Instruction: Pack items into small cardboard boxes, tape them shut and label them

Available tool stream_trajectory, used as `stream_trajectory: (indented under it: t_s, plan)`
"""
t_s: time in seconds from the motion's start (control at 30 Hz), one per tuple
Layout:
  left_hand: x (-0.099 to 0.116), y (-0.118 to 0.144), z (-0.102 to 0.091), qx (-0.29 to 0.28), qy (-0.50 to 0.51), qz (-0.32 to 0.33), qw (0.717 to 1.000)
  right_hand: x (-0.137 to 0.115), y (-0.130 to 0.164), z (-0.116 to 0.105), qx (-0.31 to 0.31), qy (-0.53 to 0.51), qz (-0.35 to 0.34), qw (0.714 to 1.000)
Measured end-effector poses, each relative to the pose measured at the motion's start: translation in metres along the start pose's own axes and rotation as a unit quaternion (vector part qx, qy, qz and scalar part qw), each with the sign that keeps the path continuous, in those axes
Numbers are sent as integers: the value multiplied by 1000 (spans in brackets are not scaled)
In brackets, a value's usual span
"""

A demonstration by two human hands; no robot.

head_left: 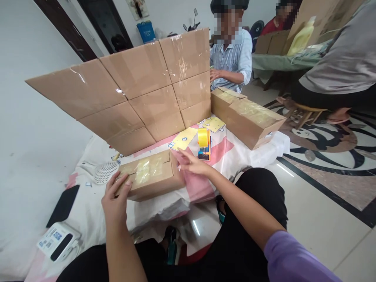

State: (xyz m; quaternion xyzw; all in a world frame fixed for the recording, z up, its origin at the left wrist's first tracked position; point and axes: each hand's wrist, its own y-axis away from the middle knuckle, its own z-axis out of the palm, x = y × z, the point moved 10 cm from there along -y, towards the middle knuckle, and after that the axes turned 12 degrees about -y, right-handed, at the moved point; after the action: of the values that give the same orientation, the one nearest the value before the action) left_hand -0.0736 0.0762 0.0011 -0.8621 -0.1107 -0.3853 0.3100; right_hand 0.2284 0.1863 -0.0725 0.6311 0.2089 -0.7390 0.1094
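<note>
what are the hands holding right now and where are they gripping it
Both are on the small taped cardboard box: the left hand clasps its near left end, the right hand rests flat at its right end. Nothing is lifted.

Looked like a room in a home turned into a makeshift packing spot. Worked at floor level, on a low surface draped with a white and pink printed sheet (235, 154). Glossy tiled floor (317, 219) with a dark swirling inlay pattern, plain white walls, a dark door frame (66, 29) at the back. Cluttered with taped cardboard boxes (248, 119), a screen of taped cardboard panels (138, 90), and a tape dispenser (204, 144). Shared with other people seated on low wooden stools (302, 111) nearby, beside a table under a green cloth (279, 62). Parked scooter (190, 23) glimpsed against the far wall.
</note>
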Motion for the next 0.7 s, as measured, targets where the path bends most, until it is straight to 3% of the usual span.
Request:
stream_trajectory:
  t_s: [0.1,0.2,0.3,0.37,0.43,0.5,0.6,0.7]
  plan:
    - [-17,-6,0,-13,81,-25,996,8,12,42,-140,-96,54,984]
    - [-34,-6,-4,4,159,-84,984,-4,24,60,-119,-104,16,987]
    - [-45,1,-11,44,215,-140,965,-28,47,85,-118,-10,-23,993]
    - [-48,8,-14,59,239,-170,954,-42,65,107,-161,90,-26,983]
    - [-41,15,-14,56,252,-183,949,-59,78,119,-162,179,-62,968]
    - [-21,23,-13,47,260,-176,948,-79,89,117,-127,235,-123,956]
    - [22,42,-7,19,303,-159,939,-110,122,92,-60,255,-232,937]
    - [72,64,13,-95,371,-122,915,-150,187,42,56,250,-318,913]
